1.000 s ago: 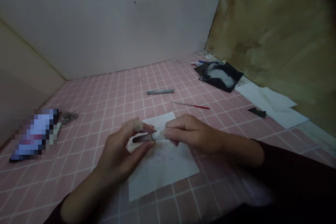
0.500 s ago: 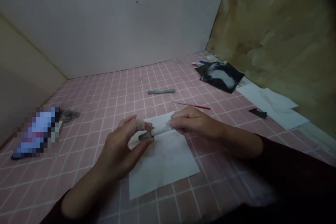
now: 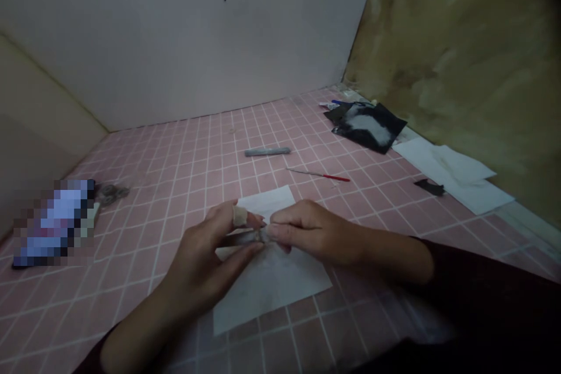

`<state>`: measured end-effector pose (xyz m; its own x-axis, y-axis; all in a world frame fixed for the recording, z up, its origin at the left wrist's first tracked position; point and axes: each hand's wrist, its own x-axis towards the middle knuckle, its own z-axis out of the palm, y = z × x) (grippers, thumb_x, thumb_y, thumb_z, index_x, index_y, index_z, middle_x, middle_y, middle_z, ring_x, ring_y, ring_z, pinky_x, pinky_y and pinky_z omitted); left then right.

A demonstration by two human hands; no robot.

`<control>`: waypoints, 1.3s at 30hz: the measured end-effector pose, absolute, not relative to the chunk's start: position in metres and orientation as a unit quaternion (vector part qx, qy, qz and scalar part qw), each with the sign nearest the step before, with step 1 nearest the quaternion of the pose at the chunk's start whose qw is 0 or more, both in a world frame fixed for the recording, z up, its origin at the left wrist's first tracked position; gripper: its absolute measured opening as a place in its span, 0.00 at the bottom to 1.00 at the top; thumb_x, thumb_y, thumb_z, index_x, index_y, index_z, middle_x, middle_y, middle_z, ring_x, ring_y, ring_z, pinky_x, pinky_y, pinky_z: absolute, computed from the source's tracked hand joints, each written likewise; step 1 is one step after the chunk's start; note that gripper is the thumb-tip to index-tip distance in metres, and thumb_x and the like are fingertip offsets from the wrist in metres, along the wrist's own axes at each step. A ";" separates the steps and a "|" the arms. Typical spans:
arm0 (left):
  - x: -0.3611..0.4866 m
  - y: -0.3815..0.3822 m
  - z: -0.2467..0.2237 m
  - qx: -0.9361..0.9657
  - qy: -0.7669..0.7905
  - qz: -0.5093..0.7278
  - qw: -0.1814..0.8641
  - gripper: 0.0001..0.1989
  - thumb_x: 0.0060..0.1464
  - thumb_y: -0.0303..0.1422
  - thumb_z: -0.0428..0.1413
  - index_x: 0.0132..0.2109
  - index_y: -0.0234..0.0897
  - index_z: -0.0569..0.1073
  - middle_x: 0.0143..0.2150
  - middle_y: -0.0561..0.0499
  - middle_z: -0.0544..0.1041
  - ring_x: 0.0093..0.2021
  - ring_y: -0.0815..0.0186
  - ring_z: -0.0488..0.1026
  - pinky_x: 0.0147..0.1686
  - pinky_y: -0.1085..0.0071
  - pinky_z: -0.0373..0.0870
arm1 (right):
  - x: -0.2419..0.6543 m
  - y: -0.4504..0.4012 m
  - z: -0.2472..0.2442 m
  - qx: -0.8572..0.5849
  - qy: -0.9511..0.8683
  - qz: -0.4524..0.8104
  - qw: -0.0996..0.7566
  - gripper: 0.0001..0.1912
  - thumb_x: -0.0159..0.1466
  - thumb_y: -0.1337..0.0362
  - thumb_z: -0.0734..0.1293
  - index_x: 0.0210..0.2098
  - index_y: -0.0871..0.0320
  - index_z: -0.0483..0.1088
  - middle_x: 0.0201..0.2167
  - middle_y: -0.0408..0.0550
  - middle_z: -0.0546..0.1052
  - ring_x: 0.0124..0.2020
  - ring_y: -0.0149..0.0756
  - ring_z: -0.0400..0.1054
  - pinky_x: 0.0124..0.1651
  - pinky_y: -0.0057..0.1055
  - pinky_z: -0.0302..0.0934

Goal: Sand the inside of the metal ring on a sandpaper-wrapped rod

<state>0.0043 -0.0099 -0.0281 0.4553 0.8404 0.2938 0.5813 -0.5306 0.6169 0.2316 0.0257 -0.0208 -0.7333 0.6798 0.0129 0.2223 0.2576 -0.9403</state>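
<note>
pink tiled surface [image 3: 184,155], white back wall [image 3: 175,41], beige left wall [image 3: 39,123], mottled olive right panel [image 3: 456,52]

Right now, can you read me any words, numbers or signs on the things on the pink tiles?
No words or numbers can be read.
Blurred packet at the left: pixelated, unreadable.
Small white item beside the black sheet: too small to read.
White paper sheet in front: only faint marks, nothing readable.

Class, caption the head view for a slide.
Left hand and right hand pinch a small object over white paper on pink tiles.
</note>
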 end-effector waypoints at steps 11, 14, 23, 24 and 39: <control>0.006 -0.009 -0.026 0.851 0.414 0.282 0.158 0.10 0.56 0.29 0.56 0.45 0.42 0.69 0.42 0.53 0.78 0.46 0.63 0.75 0.59 0.55 0.60 | 0.232 0.030 -0.024 -0.297 -0.753 0.543 0.225 0.18 0.64 0.63 0.59 0.18 0.61 0.60 0.17 0.38 0.60 0.22 0.25 0.55 0.29 0.26 0.50; 0.005 -0.009 -0.026 0.825 0.445 0.302 0.171 0.09 0.56 0.31 0.56 0.46 0.43 0.69 0.44 0.51 0.77 0.52 0.59 0.71 0.55 0.57 0.66 | 0.232 0.029 -0.024 -0.303 -0.737 0.549 0.252 0.18 0.64 0.63 0.59 0.18 0.61 0.61 0.17 0.38 0.59 0.22 0.25 0.54 0.29 0.26 0.50; 0.007 -0.008 -0.030 0.827 0.445 0.296 0.177 0.09 0.57 0.32 0.55 0.46 0.44 0.69 0.44 0.52 0.77 0.53 0.59 0.71 0.54 0.57 0.66 | 0.232 0.030 -0.022 -0.309 -0.748 0.533 0.246 0.19 0.64 0.61 0.59 0.18 0.61 0.60 0.17 0.38 0.59 0.21 0.25 0.54 0.28 0.26 0.49; 0.007 -0.008 -0.030 0.831 0.438 0.294 0.178 0.10 0.57 0.32 0.55 0.46 0.44 0.69 0.44 0.52 0.77 0.53 0.59 0.70 0.54 0.57 0.66 | 0.231 0.029 -0.022 -0.309 -0.753 0.529 0.240 0.19 0.64 0.62 0.59 0.18 0.61 0.61 0.17 0.38 0.60 0.22 0.25 0.55 0.28 0.26 0.49; 0.007 -0.007 -0.021 0.805 0.407 0.221 0.371 0.10 0.61 0.32 0.51 0.50 0.41 0.64 0.46 0.50 0.74 0.47 0.64 0.73 0.45 0.68 0.71 | 0.236 0.021 -0.021 -0.250 -0.888 0.339 0.182 0.15 0.67 0.65 0.58 0.24 0.60 0.58 0.21 0.38 0.60 0.24 0.24 0.54 0.31 0.26 0.47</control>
